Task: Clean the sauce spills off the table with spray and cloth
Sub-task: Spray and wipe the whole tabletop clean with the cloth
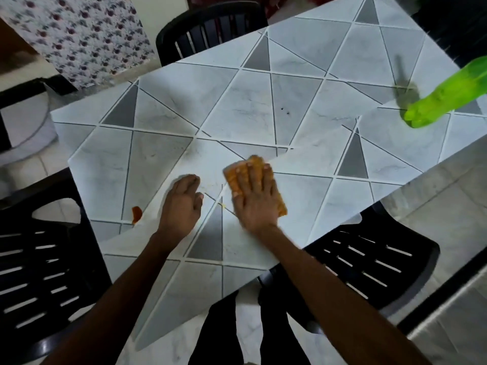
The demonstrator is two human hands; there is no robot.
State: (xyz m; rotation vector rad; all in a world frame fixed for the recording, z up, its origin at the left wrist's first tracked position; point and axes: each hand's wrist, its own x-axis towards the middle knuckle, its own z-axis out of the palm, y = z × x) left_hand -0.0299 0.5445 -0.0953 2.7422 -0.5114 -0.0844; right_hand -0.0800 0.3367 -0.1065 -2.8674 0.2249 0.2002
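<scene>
Lying flat under the right hand's fingers (250,175), orange cloth (282,206).

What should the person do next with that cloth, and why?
Probably slide the orange cloth, pressed flat under the right hand, toward the table's near left edge. An orange-red sauce spill still sits there, beyond the left hand that rests on the table. The green spray bottle stands far right, unheld.

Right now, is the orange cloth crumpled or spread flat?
Spread flat: the orange cloth lies on the tiled table under the right hand.
</scene>
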